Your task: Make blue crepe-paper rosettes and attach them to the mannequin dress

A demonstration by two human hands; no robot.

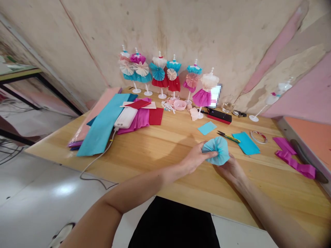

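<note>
Room: plaster wall [165, 34] behind a wooden table [176, 137], pale floor [38, 193] to the left.
Back row: six miniature paper dresses [165, 74] on white stands, against the wall.
Table left: teal crepe paper [100, 124], salmon paper [97, 110], magenta crepe paper [142, 119], red card [156, 116], white power bank [126, 117] with cable [97, 162] running off the table edge.
Table right: black-and-red case [219, 116], glass [228, 105], teal paper sheet [245, 143], tape roll [258, 136], magenta crepe strips [294, 158].
Near hands: teal paper square [207, 128], yellow-green snips [229, 137], both just beyond the fan.
Item: teal pleated crepe-paper fan [217, 150], over the table's front half, right of center.
Left hand [196, 157]: closed, fingers pinching the fan's gathered end.
Right hand [230, 168]: closed on the fan from below.
</note>
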